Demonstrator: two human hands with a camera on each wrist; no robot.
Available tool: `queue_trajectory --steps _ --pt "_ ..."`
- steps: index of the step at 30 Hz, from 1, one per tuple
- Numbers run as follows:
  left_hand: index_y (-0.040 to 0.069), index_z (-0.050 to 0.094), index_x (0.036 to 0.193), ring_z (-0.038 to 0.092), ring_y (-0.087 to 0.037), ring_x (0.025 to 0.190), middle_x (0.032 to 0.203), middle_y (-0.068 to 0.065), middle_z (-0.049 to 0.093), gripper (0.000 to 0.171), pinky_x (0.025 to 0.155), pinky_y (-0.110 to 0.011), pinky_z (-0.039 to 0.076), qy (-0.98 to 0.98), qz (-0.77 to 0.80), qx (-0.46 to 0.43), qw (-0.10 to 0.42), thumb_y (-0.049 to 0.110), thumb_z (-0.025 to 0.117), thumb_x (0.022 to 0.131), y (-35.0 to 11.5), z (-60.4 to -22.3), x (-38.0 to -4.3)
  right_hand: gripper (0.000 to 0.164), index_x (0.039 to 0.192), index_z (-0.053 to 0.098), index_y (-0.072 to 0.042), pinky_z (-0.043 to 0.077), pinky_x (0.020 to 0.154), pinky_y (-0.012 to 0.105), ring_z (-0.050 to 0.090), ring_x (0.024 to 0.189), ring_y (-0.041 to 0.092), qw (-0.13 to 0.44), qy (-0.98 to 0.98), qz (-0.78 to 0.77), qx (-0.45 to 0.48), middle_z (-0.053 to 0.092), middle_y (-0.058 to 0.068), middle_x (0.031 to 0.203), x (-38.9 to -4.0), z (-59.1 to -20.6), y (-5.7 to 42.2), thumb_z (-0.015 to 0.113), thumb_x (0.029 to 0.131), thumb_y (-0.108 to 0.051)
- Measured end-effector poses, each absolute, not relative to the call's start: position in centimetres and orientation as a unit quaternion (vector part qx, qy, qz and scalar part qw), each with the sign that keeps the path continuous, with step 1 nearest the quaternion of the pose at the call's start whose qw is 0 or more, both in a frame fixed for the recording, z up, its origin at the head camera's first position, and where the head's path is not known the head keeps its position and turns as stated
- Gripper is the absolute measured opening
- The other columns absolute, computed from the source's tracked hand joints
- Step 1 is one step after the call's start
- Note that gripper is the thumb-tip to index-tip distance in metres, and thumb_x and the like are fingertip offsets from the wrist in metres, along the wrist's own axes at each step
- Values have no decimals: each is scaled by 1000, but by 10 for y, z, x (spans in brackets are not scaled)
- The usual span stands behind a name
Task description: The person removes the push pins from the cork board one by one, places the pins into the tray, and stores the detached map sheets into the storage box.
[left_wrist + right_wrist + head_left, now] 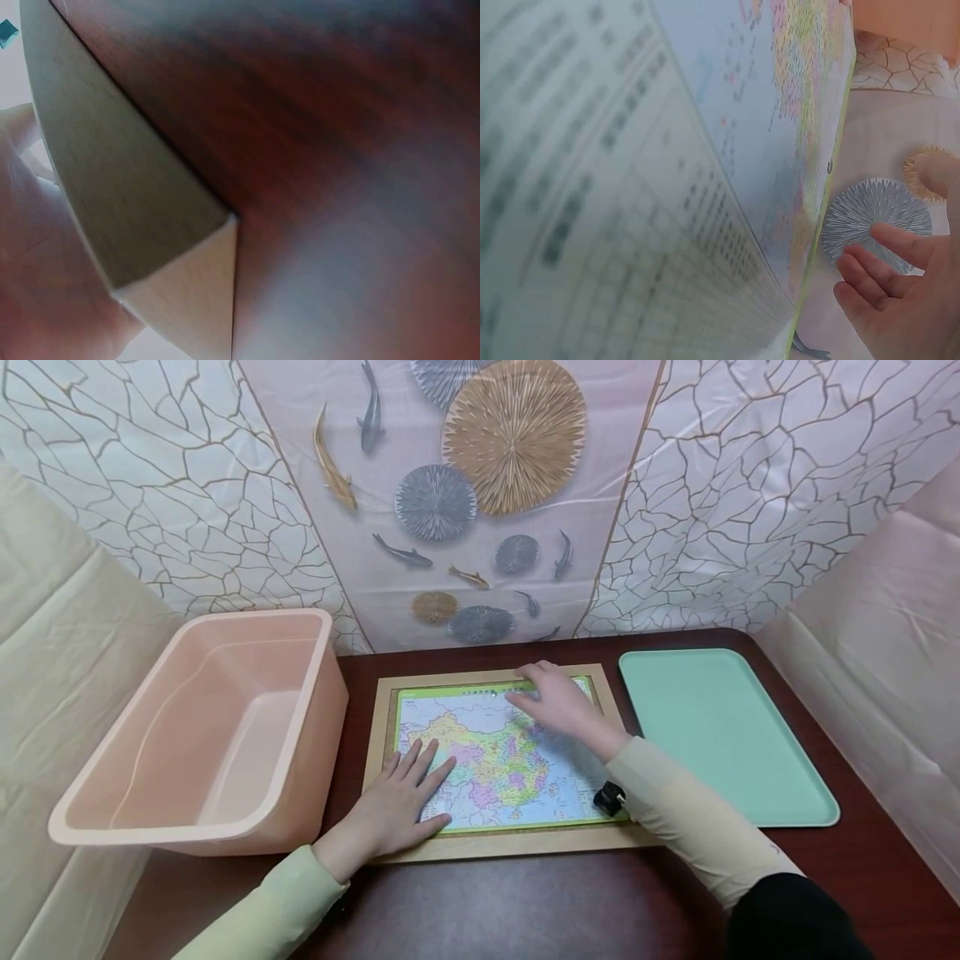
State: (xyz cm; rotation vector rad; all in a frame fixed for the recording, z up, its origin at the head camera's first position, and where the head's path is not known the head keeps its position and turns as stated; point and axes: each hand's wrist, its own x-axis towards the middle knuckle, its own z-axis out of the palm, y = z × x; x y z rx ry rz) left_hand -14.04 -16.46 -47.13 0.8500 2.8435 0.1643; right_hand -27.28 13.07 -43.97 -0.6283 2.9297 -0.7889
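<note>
Counter [480, 910]: dark, beneath your map [517, 768]
Left hand [393, 810]: fingers spread on it
Right hand [558, 702]: loose over far edge
Tip: brace with your left

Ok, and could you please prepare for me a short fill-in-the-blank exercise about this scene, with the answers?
1. The pink tub stands on the ____ side of the map.
2. The flat tray has a pale ____ colour.
3. The hand near the map's top edge is the person's ____ one.

Missing words: left; green; right.
</note>
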Motion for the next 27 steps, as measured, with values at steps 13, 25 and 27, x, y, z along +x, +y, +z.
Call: queue_trajectory --steps 13,25,27 --pt "17 29 169 16 -43 165 178 -19 18 78 131 -63 22 954 47 283 86 56 53 106 -165 -472 -141 47 142 62 0 53 106 51 66 123 36 61 917 -359 -161 68 20 133 -285 -455 125 61 109 -33" --pt "18 29 170 15 -42 166 178 -18 17 78 131 -62 22 955 47 280 90 56 54 106 -166 -472 -142 38 136 66 -1 53 107 49 66 123 35 87 894 -420 -129 70 20 132 -288 -459 113 62 109 -28" --pt "19 27 170 14 -41 166 178 -18 16 79 131 -62 22 954 46 280 91 57 53 106 -165 -473 -142 37 136 66 -1 53 106 49 66 122 35 89 892 -426 -126 70 20 131 -288 -459 112 62 108 -26"
